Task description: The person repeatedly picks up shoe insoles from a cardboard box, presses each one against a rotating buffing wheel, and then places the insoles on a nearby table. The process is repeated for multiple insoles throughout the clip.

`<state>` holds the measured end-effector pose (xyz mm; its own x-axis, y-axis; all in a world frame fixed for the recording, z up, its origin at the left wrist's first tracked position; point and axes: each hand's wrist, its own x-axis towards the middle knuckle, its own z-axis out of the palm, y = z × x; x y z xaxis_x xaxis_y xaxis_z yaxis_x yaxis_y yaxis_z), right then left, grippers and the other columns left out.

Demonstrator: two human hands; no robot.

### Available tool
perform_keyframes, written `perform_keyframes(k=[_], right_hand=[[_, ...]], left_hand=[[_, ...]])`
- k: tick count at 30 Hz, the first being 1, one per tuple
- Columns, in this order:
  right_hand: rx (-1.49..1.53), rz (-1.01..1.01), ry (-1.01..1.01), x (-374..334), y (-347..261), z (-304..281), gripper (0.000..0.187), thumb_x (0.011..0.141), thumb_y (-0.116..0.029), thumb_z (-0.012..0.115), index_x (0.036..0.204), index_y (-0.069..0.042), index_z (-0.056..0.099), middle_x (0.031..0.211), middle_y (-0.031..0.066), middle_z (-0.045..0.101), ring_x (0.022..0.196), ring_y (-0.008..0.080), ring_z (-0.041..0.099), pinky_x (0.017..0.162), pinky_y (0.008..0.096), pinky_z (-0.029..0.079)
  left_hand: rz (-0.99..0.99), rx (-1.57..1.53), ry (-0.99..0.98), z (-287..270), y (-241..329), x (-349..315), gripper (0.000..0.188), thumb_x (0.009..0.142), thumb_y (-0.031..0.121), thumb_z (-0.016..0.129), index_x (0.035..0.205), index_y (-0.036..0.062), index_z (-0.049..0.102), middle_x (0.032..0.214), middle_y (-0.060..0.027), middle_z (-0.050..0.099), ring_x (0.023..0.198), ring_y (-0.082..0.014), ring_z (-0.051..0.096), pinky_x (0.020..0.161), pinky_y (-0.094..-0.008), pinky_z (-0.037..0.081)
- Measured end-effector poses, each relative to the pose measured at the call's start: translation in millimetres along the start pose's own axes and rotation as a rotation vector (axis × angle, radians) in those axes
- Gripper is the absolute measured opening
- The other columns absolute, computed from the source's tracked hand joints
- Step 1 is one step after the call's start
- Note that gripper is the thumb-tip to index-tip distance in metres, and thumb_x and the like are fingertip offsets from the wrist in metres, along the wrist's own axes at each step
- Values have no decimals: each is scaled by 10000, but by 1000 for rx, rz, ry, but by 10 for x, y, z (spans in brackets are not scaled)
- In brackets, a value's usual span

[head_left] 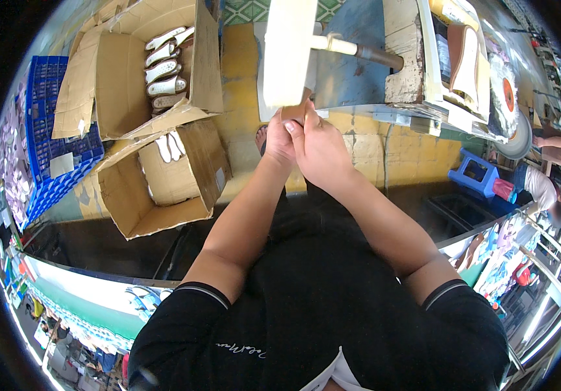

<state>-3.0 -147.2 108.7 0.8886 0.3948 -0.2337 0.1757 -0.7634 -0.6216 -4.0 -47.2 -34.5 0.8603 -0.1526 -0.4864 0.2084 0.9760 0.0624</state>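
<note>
Both my hands are closed around a brown shoe sole (295, 113), held right at the lower edge of a white buffing wheel (288, 62). My left hand (279, 138) grips it from the left. On its right side, my right hand (321, 146) holds it with the thumb along the near edge. Much of the sole is hidden by my fingers. The wheel sits on a shaft (336, 44) that runs right into the machine. Whether the sole touches the wheel is hard to tell.
Left of me, a cardboard box (121, 75) holds several white soles (163, 68). A second box (163, 218) with a few pale soles stands nearer. Beyond them is a blue crate (65, 146). On the machine's right lies a brown-and-white sole (464, 62); a blue stool (474, 173) stands farther right.
</note>
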Motion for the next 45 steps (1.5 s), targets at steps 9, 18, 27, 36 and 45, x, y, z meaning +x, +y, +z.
perform_keyframes(k=[9,18,27,36,45], right_hand=[[73,-22,68,-435,0,-272,658,1183,-309,556,1584,193,420,1155,402,749,982,583,750,913,623,603],[345,-319,76,-1673,35,-710,416,1111,-52,569,1496,107,559,1224,211,795,1102,361,800,1016,423,613],[383,-587,152,-1986,-99,-867,520,1081,-205,700,1463,128,582,1261,224,801,1127,320,809,1032,404,622],[438,-268,89,-1882,-48,-651,475,1124,-236,720,1436,101,598,1152,152,824,1011,240,844,929,369,659],[599,184,-55,-742,201,-142,425,1178,-285,651,1349,103,618,1035,177,809,892,235,841,802,369,673]], left_hand=[[-53,68,-84,205,-144,-296,351,1103,139,613,1440,43,637,1151,-88,735,986,-213,759,800,-338,650],[91,455,-385,777,-99,-1305,346,1159,189,665,1469,66,573,1294,-53,692,1189,-165,682,1062,-374,570],[373,779,-612,1225,88,-1869,442,1154,125,686,1564,60,535,1478,-70,605,1266,-169,646,1097,-395,555],[170,655,-395,733,-33,-1607,458,1180,196,658,1591,36,535,1395,-61,702,1262,-162,686,1103,-361,564],[-3,421,-15,1,-32,-684,375,1223,218,538,1553,40,536,1337,-126,749,1134,-246,782,985,-390,649]])
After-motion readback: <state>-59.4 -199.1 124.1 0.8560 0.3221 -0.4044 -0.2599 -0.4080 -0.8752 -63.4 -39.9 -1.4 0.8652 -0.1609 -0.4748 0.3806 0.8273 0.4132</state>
